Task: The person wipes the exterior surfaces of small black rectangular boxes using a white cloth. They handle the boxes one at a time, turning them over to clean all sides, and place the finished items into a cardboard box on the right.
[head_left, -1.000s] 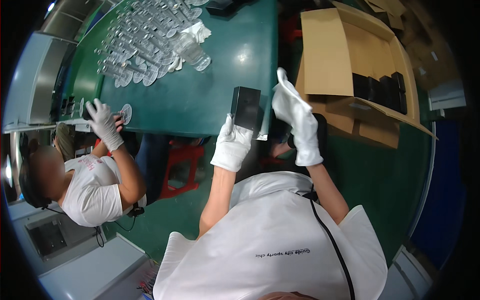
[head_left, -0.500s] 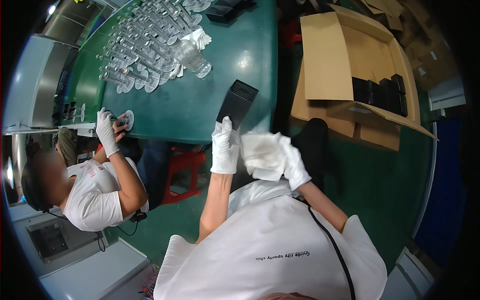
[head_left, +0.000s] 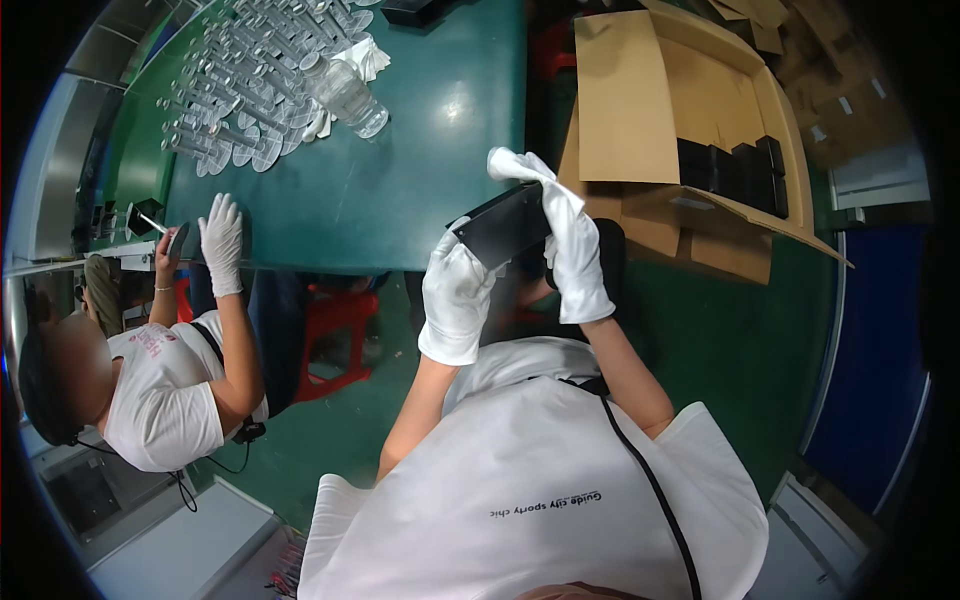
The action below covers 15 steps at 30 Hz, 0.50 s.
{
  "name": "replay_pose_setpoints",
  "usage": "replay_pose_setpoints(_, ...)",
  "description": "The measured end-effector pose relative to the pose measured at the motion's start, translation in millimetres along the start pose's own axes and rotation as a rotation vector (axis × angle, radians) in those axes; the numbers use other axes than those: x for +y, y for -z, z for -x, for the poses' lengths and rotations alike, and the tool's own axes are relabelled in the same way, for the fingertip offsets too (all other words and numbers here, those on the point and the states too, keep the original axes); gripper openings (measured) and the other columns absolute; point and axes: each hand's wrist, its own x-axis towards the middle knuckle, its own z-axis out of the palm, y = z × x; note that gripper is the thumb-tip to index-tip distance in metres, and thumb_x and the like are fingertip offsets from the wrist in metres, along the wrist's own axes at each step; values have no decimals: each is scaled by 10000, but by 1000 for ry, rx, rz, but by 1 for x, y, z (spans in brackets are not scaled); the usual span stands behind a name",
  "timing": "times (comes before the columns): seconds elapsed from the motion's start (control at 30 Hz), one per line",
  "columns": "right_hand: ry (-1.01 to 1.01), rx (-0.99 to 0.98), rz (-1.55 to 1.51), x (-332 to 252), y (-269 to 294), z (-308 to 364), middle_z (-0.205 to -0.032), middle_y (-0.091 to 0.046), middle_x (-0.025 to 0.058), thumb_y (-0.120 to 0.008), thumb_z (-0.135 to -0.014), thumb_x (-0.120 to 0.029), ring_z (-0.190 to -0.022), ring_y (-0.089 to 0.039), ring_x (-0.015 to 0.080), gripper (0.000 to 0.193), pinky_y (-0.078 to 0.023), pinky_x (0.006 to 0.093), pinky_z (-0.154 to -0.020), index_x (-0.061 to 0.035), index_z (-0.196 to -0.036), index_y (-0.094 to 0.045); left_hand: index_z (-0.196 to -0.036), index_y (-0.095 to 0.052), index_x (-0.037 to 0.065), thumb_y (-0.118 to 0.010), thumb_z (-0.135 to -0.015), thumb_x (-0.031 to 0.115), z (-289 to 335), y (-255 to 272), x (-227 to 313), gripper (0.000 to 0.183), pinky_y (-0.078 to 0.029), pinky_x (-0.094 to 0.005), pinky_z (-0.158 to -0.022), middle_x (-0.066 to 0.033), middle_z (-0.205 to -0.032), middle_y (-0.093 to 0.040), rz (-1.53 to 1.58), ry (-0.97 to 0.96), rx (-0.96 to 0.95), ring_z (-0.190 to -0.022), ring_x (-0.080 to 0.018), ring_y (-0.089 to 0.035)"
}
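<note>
A black rectangular box-shaped part (head_left: pixel 502 228) is held over the near right corner of the green table, tilted up to the right. My left hand (head_left: pixel 458 295), in a white glove, grips its left end. White-gloved too, my right hand (head_left: pixel 575 255) is closed on a white cloth (head_left: pixel 540 178), which lies against the right end of the part. The cloth and glove hide that end of the part and most of my right fingertips.
On the green table (head_left: pixel 430 130) stand many clear discs with rods (head_left: pixel 240 100) and a clear plastic bottle (head_left: pixel 345 95). An open cardboard box (head_left: pixel 625 100) with black parts (head_left: pixel 735 170) stands at right. A co-worker (head_left: pixel 165 380) sits at left beside a red stool (head_left: pixel 335 335).
The black part has turned from nearly upright to sideways. My right hand has brought the cloth up from beside my lap onto the part's right end. The co-worker's hands have moved apart.
</note>
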Motion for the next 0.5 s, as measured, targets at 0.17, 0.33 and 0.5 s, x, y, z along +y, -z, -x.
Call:
replay_pose_setpoints(0.17,223,93,320,-13,-14,-2,-1414,-552,105,-727,-822,-58,-1299,-537,282,581,-446,380,-1081,-87,-1369,-534,-784,-658,53,-659,-729,-103,28,-4,-21,165,-507,-386,-969,-75,-786,-646,49,107,20,-845,-255,-665)
replay_pose_setpoints(0.33,305,-185,494,-36,-44,18,-1425,-534,125,-684,-879,-164,-1322,-504,271,456,-369,416,-1123,-51,-1306,-571,-955,-683,20,-708,-808,92,36,-20,-34,165,-499,-418,-936,-145,-952,-700,38,75,134,-999,-351,-658)
replay_pose_setpoints(0.5,403,-365,45,-38,-68,61,-1355,-578,135,-638,-912,-120,-1255,-549,239,374,-407,365,-1078,-17,-1269,-601,-1153,-625,11,-696,-820,90,99,-24,-66,350,-490,-434,-946,-171,-1134,-641,316,424,-7,-1051,-359,-633)
